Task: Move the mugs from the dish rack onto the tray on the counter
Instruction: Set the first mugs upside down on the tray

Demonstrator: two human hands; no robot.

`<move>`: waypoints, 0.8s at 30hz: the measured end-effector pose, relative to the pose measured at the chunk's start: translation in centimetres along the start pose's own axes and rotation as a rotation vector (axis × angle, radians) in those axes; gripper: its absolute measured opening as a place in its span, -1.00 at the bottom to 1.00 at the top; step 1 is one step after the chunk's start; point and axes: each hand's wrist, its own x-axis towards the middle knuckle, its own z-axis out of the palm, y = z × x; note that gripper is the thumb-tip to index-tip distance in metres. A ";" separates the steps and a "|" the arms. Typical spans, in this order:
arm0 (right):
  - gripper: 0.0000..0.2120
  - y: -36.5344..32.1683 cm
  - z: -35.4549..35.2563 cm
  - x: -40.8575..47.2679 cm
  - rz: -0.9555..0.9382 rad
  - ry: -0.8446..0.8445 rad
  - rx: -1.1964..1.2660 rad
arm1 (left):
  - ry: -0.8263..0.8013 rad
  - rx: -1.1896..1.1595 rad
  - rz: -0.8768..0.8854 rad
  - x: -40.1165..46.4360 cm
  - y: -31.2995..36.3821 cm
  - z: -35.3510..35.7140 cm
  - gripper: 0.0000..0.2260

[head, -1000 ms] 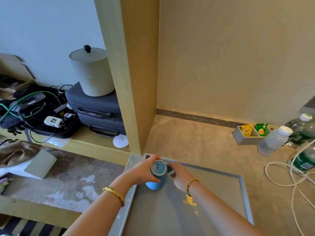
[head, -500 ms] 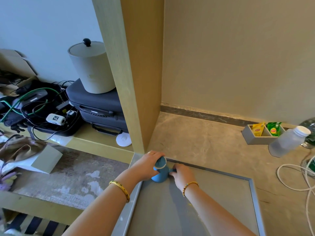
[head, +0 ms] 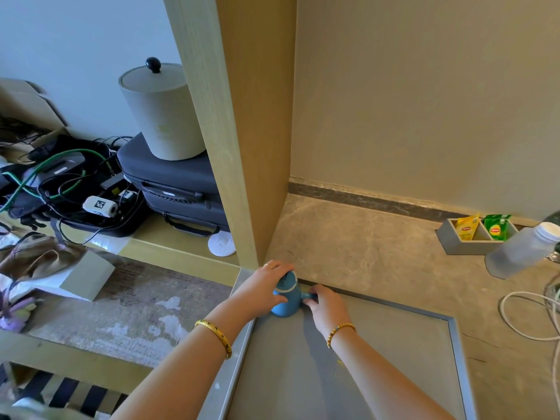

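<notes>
A blue mug (head: 286, 301) stands in the far left corner of the grey tray (head: 394, 344) on the stone counter. My left hand (head: 263, 286) wraps around the mug's body from the left. The fingers of my right hand (head: 325, 304) pinch the mug's handle, which sticks out to the right. The mug's base touches the tray floor. No dish rack shows in this view.
A wooden partition (head: 242, 131) rises just behind the tray corner. To the right on the counter lie a clear plastic bottle (head: 521, 253), a grey tea-bag holder (head: 472, 234) and a white cord (head: 527, 316). Left of the partition are a black case (head: 172, 183) and a lidded canister (head: 160, 113).
Both hands carried the mug from above the tray down and back into its far left corner, where it now rests. The view shifted left and closer.
</notes>
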 end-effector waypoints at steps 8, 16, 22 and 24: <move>-0.69 0.9 -0.9 -1.2 -0.090 0.065 0.003 | -0.001 0.024 -0.085 -1.4 -0.2 -0.2 -0.27; -0.76 -4.4 -3.2 -2.9 -0.334 0.358 0.118 | 0.228 0.028 -0.208 -4.9 -1.6 -1.9 -0.60; -0.80 -10.9 0.5 -6.8 -0.666 0.306 0.067 | 0.411 -0.042 -0.349 -10.2 -4.6 -3.0 -0.67; -0.80 -12.7 2.6 -8.0 -0.740 0.248 0.037 | 0.453 -0.054 -0.397 -12.6 -6.2 -3.5 -0.68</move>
